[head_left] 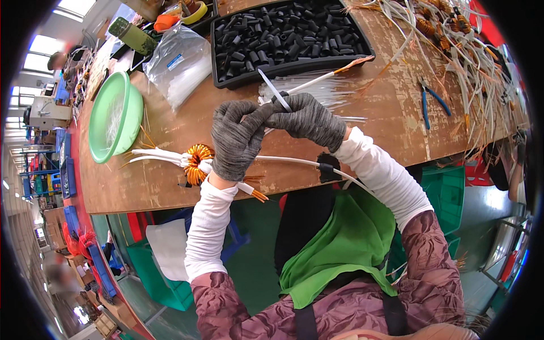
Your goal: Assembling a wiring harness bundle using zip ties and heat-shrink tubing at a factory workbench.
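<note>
My left hand, in a grey knit glove, is closed at the middle of the table's near side. Beside it my right hand, gloved alike, meets it fingertip to fingertip. Between them runs a white-sleeved wire with a bare copper end pointing right. A flat white cable tie juts up across the right fingers; the grip points are partly hidden by the gloves. Just left of my left wrist lies a ring coil wound in copper, with white-sleeved leads. One long white lead passes below my hands.
Beyond my hands, a black tray holds many short black tubes. Loose cable ties lie before it. Leftward are a plastic bag and green basin; rightward, blue-handled pliers and a heap of wired coils.
</note>
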{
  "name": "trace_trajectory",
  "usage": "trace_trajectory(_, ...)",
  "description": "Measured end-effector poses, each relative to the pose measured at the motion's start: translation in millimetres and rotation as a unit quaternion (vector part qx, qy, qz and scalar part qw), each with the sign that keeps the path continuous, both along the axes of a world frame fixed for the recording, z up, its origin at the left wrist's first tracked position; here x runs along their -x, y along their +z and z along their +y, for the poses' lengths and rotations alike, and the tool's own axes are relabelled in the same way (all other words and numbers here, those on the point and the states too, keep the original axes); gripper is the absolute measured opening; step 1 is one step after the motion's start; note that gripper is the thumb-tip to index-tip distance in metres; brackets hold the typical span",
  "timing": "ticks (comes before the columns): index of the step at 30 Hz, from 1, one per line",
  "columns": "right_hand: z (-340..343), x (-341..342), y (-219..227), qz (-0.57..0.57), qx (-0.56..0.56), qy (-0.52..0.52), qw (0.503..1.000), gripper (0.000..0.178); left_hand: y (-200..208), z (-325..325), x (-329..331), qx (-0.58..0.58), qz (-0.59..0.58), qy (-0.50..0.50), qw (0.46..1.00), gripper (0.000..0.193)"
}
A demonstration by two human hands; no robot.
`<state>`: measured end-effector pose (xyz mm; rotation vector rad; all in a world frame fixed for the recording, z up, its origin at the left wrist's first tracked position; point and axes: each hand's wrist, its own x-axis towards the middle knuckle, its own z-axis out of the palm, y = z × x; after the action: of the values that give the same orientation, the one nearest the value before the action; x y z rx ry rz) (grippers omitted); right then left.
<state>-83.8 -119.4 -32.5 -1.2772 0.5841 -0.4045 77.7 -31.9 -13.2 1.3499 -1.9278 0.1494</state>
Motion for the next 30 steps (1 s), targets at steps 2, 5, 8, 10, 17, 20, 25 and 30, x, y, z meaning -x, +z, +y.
trace_trajectory(2, 2, 0, 1, -0.006, 0.008, -0.006, 1.000, 0.023, 1, 1, -1, 0.019, -0.040, 0.001, 0.999, 0.039)
trace_trajectory(5, 3, 3, 4, -0.019, 0.031, -0.005, 0.999, 0.021, 3, -2, -3, 0.028, -0.043, -0.032, 0.998, 0.038)
trace_trajectory(8, 3, 5, 0, -0.043, 0.062, 0.011, 0.997, 0.020, 7, -3, 1, 0.056, -0.096, -0.021, 0.994, 0.036)
trace_trajectory(10, 18, 1, 1, -0.132, 0.091, -0.009, 0.987, 0.021, 2, -12, -2, 0.054, -0.084, -0.015, 0.995, 0.035)
trace_trajectory(17, 45, 41, 29, -0.066, 0.116, 0.024, 0.991, 0.023, -11, -16, -3, -0.050, 0.105, 0.006, 0.993, 0.023)
trace_trajectory(20, 33, 46, 10, -0.050, 0.040, -0.030, 0.998, 0.031, -7, -5, -1, -0.153, 0.233, 0.043, 0.959, 0.028)
trace_trajectory(25, 12, 33, 3, -0.019, -0.096, -0.147, 0.984, 0.032, -9, 5, -4, -0.180, 0.306, -0.008, 0.935, 0.032)
trace_trajectory(30, 20, -3, 7, -0.070, -0.024, -0.187, 0.980, 0.021, -7, 8, -2, -0.187, 0.344, -0.012, 0.920, 0.020)
